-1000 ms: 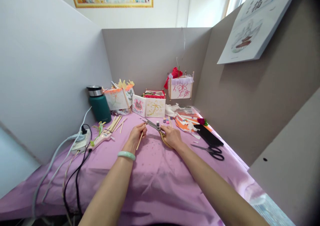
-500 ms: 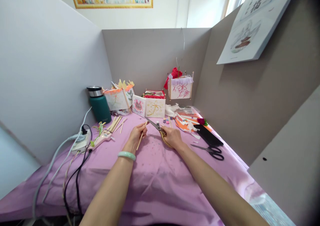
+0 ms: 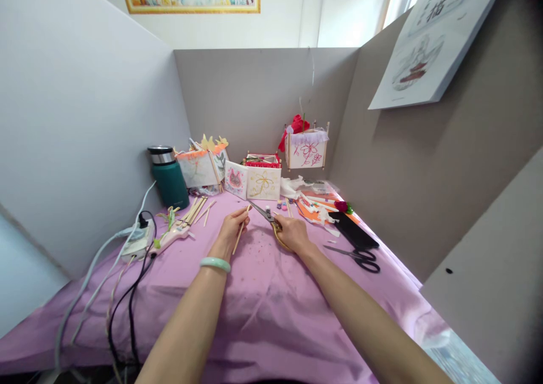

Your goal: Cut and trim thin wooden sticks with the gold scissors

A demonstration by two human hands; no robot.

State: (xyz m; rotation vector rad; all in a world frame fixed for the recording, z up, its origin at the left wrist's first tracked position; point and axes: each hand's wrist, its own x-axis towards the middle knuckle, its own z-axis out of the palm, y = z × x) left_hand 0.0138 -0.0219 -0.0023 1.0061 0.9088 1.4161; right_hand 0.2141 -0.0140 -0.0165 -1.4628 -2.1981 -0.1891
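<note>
My left hand (image 3: 231,230), with a pale green bangle on the wrist, is closed on a thin wooden stick (image 3: 238,239) that slants down toward me. My right hand (image 3: 292,232) grips the gold handles of a pair of scissors (image 3: 266,212). The grey blades point up and left, their tip close to the stick's upper end. Beyond the hands stand two small white panels, one with a pink drawing (image 3: 236,179) and one with a yellow bow drawing (image 3: 263,184). Small beads (image 3: 283,205) lie behind the scissors.
A green bottle (image 3: 169,179), loose sticks (image 3: 195,210), a pink glue gun (image 3: 172,238) and a power strip with cables (image 3: 139,241) are at left. At right lie a black phone (image 3: 354,230) and black-handled scissors (image 3: 360,257). A decorated box (image 3: 306,151) hangs at the back.
</note>
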